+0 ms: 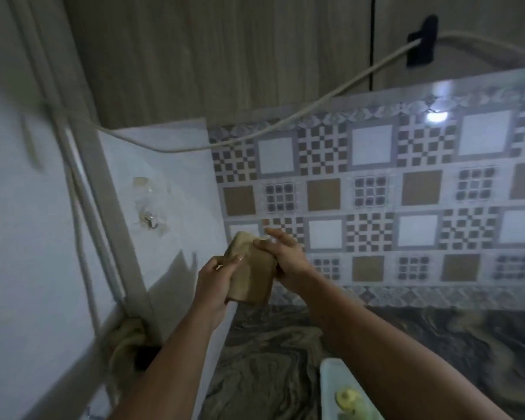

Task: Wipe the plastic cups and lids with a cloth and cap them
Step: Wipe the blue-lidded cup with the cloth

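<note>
Landmark: a folded tan cloth (250, 269) is being held up in the air, in front of the corner where a plain white wall panel (164, 189) is meeting a patterned tile wall (406, 201).
Left of the cloth: pale cables (85, 225) are running down the white wall; a small hook (148, 221) is sitting on the panel.
Left hand (214, 278): it is gripping the cloth's left edge, fingers (232, 260) curling narrowly round it.
Right hand (285, 256): it is holding the cloth's right side, thumb pressing on the front, the other fingers lying fairly straight behind.
Below the cloth: a dark marbled tabletop (285, 353) is lying under both forearms.
Right of and below the cloth: a pale green tray (331, 377) is resting on the tabletop at the bottom edge, with something yellowish (347, 400) in it, too blurred to name.
Above the cloth: a black clip (422, 40) is holding a cable on the wooden wall.
</note>
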Tool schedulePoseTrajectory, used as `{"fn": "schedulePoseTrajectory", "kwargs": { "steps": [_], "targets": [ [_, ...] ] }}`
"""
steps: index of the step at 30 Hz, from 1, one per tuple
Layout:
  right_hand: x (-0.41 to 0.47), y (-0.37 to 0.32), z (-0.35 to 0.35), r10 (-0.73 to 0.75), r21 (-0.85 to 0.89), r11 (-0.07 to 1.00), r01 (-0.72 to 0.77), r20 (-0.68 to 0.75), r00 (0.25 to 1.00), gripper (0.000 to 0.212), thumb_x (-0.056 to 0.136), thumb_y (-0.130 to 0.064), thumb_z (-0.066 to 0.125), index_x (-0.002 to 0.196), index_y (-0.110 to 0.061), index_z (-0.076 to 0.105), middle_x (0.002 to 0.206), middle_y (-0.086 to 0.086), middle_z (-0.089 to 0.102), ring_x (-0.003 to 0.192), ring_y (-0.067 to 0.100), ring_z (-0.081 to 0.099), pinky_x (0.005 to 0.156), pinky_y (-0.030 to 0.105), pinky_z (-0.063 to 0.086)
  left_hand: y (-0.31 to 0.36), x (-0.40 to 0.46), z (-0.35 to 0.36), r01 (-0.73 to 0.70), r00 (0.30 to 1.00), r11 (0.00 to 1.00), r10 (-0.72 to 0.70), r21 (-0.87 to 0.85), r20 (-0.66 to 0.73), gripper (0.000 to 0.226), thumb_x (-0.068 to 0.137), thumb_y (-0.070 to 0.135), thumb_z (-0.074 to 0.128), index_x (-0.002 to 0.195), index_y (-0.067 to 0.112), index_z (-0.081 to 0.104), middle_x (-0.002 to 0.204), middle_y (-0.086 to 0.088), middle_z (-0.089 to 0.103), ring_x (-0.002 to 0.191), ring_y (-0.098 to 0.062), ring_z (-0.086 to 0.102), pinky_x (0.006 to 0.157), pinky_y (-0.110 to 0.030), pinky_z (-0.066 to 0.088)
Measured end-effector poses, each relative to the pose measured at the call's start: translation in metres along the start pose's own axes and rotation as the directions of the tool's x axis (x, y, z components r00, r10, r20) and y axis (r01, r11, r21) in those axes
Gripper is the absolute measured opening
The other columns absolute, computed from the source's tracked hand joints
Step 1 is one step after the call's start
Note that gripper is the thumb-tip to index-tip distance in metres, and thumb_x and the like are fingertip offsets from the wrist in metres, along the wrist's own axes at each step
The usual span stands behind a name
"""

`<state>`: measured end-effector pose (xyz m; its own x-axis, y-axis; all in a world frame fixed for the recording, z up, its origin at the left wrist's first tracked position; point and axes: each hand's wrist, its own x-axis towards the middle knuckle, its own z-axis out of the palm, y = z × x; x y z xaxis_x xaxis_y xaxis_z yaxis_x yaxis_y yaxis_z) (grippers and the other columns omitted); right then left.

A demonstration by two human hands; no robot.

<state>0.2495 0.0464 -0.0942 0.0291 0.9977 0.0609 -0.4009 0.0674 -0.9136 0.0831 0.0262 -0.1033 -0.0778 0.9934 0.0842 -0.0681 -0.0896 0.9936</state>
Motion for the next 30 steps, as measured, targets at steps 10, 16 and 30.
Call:
{"fn": "schedulePoseTrajectory", "kwargs": {
  "steps": [10,16,30],
  "targets": [
    [-0.123,0.130,-0.161,0.374,0.328,0.911,-0.252,-0.395,0.839,0.056,0.087,-0.059,0.075,0.121,-0.015,0.071,0.117,0.013,0.075,0.102,0.028,0.069,0.080,0.037,0.055,-0.161,-0.049,0.110,0.588,0.754,0.801,-0.490,-0.116,0.438,0.030,0.096,0.030,0.064,0.114,0.007,0.070,0.108,-0.017,0.073,0.094,-0.030,0.069,0.070,-0.037,0.056],
    [-0.165,0.128,-0.207,0.193,0.104,0.981,-0.164,-0.592,0.782,0.048,0.089,-0.005,0.077,0.132,-0.027,0.069,0.115,0.015,0.075,0.100,0.030,0.073,0.077,0.046,0.059,-0.204,-0.068,0.137,0.390,0.796,0.905,-0.423,0.167,0.434,0.028,0.087,0.015,0.077,0.108,0.013,0.060,0.106,-0.012,0.073,0.098,-0.028,0.072,0.087,-0.052,0.060],
    [-0.191,0.098,-0.261,0.071,-0.425,0.841,-0.334,-0.526,0.847,0.035,0.087,0.007,0.080,0.118,-0.009,0.075,0.089,0.017,0.068,0.081,0.032,0.064,0.080,0.046,0.059,-0.210,-0.066,0.161,-0.259,0.673,0.901,-0.089,0.347,0.734,0.038,0.085,0.006,0.074,0.098,0.042,0.071,0.100,0.009,0.076,0.097,-0.005,0.070,0.087,-0.035,0.059]
  ]
}}
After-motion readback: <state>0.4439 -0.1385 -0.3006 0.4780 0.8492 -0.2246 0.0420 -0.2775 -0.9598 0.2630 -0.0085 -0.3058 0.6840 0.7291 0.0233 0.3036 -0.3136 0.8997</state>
